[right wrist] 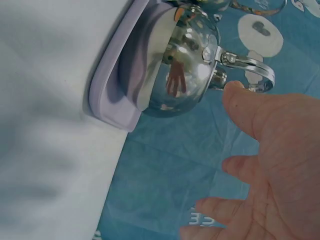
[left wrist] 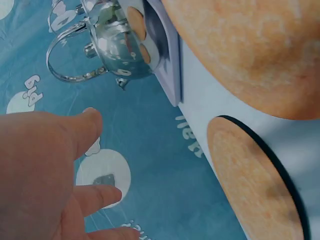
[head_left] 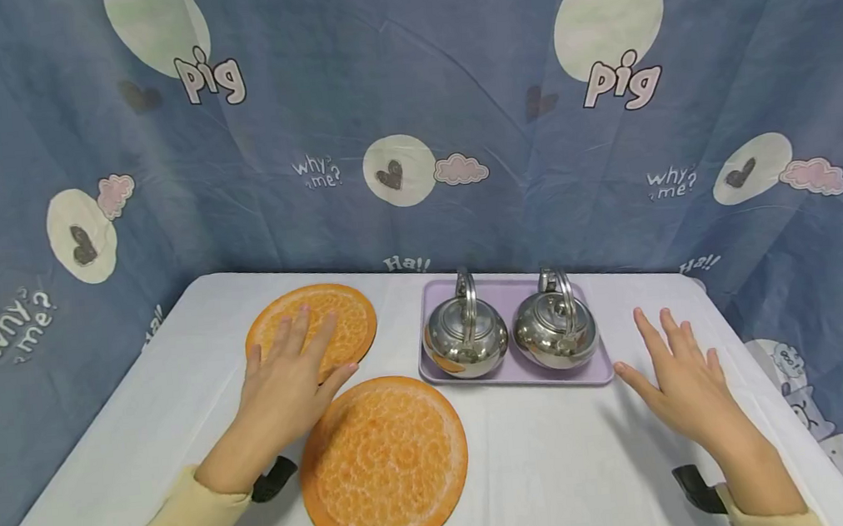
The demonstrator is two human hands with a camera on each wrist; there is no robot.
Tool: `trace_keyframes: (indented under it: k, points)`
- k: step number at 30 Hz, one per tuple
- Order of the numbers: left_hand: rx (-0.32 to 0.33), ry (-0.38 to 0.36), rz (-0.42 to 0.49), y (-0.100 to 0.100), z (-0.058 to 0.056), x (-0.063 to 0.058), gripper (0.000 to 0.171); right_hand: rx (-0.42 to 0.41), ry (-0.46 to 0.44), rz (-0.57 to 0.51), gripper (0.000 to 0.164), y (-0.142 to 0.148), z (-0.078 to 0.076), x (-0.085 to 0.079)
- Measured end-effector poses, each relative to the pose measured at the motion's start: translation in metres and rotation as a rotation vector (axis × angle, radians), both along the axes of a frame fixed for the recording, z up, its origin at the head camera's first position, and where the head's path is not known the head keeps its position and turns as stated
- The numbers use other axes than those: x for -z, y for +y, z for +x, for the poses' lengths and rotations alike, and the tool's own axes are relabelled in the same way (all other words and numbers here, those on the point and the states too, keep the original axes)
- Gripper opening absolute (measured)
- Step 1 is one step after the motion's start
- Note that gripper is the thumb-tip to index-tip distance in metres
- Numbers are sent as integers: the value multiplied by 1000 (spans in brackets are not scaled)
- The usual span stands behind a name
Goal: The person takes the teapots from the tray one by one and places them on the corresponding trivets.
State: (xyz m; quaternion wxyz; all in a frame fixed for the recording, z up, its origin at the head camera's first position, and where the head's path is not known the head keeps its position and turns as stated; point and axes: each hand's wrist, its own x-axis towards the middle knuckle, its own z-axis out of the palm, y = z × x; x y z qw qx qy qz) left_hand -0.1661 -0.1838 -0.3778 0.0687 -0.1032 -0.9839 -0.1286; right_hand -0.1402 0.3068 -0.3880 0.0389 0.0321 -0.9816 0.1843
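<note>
Two shiny steel kettles, one on the left (head_left: 466, 338) and one on the right (head_left: 554, 335), stand upright side by side on a lilac tray (head_left: 522, 375). Their arched handles point up. My left hand (head_left: 285, 388) hovers with fingers spread, partly covering a round orange mat (head_left: 347, 315) with a pale bubbly pattern. A second such mat (head_left: 384, 467) lies nearer to me, by the left wrist. To the right of the tray, my right hand (head_left: 684, 386) is held over the table with fingers spread. Neither hand holds anything.
A white cloth covers the table (head_left: 545, 469). Behind it and along both sides hangs a blue printed curtain (head_left: 404, 64). Black straps or mounts (head_left: 697, 489) sit at the wrists.
</note>
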Motion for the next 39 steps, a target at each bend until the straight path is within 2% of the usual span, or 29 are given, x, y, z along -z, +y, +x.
trace_keyframes:
  k: [5, 9, 13, 22, 26, 31, 39]
  points:
    - [40, 85, 3, 9, -5, -5, 74, -30, -1, -12, 84, 0, -6, 2]
    - [65, 112, 42, 21, -13, -12, 69, -88, -5, -69, 78, 2, -14, 7]
    - [104, 71, 108, 38, -25, -20, 60, -113, -16, -111, 71, 6, -25, 14]
    - [200, 5, 324, 78, -53, -31, 43, -64, -132, -265, 65, 13, -49, 33]
    - [219, -39, 418, 92, -65, -30, 39, -36, -176, -308, 63, 13, -54, 39]
    - [231, -86, 503, 106, -76, -27, 42, -44, -196, -373, 61, 14, -59, 46]
    - [244, -174, 608, 124, -84, -23, 47, -50, -179, -446, 57, 16, -64, 54]
